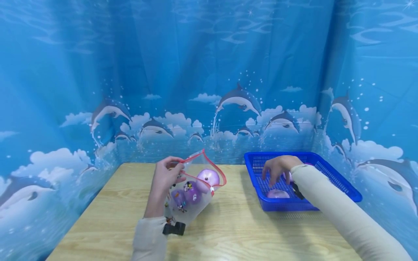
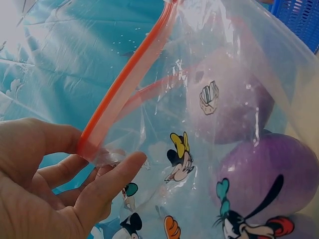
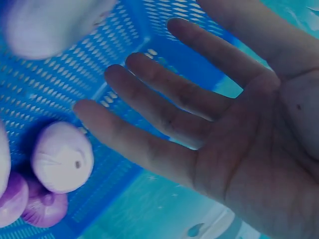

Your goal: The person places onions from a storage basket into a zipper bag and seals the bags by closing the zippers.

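Observation:
In the head view my left hand pinches the red zip edge of a clear zip bag printed with cartoon figures. The bag's mouth gapes, and inside sit several round purple onion-like pieces, one pale and shiny near the opening. Over the blue basket hangs my right hand, fingers spread and slightly bent, palm bare in the right wrist view. Below and beside it lie a pale purple round piece, a darker ridged onion-like one and another pale one.
A wooden table carries both bag and basket, the basket standing at the right. Blue dolphin-print curtains close off the back and sides. Black straps are on the wrists.

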The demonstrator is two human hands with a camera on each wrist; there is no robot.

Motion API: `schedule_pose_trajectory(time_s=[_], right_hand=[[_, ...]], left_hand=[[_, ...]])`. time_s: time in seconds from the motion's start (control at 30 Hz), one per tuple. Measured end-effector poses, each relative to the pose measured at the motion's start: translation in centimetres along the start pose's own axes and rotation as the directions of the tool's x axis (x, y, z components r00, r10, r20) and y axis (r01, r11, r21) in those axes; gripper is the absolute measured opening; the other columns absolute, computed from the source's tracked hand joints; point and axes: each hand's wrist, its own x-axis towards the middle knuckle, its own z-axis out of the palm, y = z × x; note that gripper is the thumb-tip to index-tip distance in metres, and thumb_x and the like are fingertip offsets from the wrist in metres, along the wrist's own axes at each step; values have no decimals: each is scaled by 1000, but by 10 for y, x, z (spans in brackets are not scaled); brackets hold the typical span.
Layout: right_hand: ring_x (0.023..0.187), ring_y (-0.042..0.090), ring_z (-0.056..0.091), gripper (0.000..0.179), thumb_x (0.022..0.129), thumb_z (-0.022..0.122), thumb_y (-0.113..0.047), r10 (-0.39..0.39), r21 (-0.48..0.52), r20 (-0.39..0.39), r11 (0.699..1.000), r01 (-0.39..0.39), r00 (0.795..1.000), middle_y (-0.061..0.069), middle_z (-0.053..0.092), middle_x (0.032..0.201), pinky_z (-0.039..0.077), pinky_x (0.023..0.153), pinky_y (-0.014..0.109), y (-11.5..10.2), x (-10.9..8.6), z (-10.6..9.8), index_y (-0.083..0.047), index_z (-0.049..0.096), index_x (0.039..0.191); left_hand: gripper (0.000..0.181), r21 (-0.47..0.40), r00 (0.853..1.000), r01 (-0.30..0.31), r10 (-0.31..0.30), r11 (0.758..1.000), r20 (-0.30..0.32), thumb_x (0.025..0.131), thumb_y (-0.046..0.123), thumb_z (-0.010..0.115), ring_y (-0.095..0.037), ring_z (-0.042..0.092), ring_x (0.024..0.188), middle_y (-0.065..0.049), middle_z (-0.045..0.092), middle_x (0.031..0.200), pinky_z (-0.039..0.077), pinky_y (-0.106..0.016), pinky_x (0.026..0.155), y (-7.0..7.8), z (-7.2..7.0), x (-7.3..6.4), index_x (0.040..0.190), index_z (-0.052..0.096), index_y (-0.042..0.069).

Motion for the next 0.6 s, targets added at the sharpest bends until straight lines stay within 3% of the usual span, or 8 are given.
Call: schedule_pose_trajectory(time_s=[0.23, 0.47, 0.6], right_hand=[[108, 38, 68, 54, 70, 95, -30, 94, 26, 6, 995, -94, 996, 18, 70, 111, 68, 73, 48, 9, 8, 10, -24, 71, 118], [99, 31, 74, 39, 74, 92, -28, 109, -120, 68, 988, -101, 992, 10, 76, 103, 65, 87, 56, 12, 16, 14, -30, 74, 109], [93, 29, 75, 37, 73, 93, -29, 151, -135, 90, 981, -139, 984, 10, 75, 101, 65, 85, 55, 12, 19, 17, -32, 75, 106]], left_hand=[[23, -9, 1000, -10, 11, 1000, 6, 102, 14, 62, -28, 69, 101, -21, 63, 121, 68, -30, 77, -2, -1, 0, 123, 68, 7], [22, -16, 1000, -15, 15, 1000, 1, 103, 14, 61, -27, 69, 101, -20, 63, 121, 68, -31, 77, -1, -2, 0, 123, 68, 7], [22, -16, 1000, -13, 13, 1000, 0, 103, 14, 61, -27, 68, 102, -20, 63, 120, 68, -31, 77, -1, -2, 1, 122, 68, 7]])
